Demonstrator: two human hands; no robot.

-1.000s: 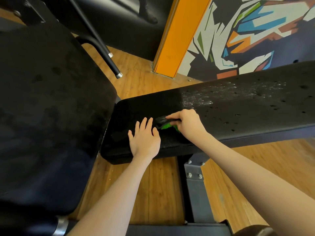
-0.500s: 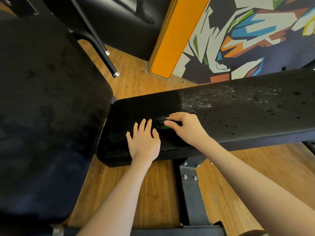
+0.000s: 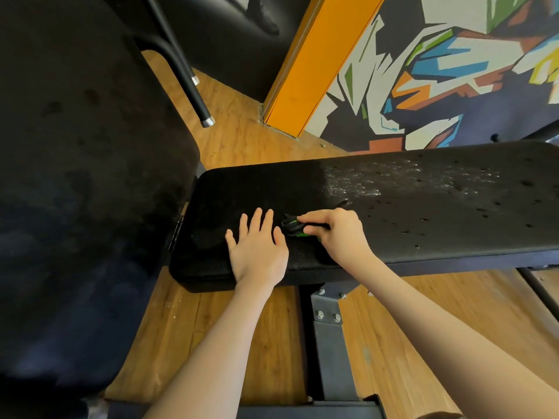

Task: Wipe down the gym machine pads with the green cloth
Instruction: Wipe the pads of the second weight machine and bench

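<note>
A long black bench pad [image 3: 423, 207] runs from the middle to the right edge of the view. Its far right part is speckled with droplets and pale residue. My right hand [image 3: 338, 234] is closed on the green cloth [image 3: 295, 228], a small dark bundle with green showing, pressed onto the pad near its left end. My left hand [image 3: 257, 246] lies flat on the pad just left of the cloth, fingers spread, holding nothing. A second, larger black pad [image 3: 84, 176] fills the left side.
The bench's dark steel post [image 3: 328, 343] with bolts stands below the pad on a wooden floor [image 3: 242, 137]. A black tube with a metal tip [image 3: 193, 95] slants down behind. An orange pillar [image 3: 308, 65] and a painted wall [image 3: 453, 71] stand at the back.
My right hand has bunched the cloth tighter, so less green shows. Both hands stay at the same spot on the pad. The view has shifted slightly.
</note>
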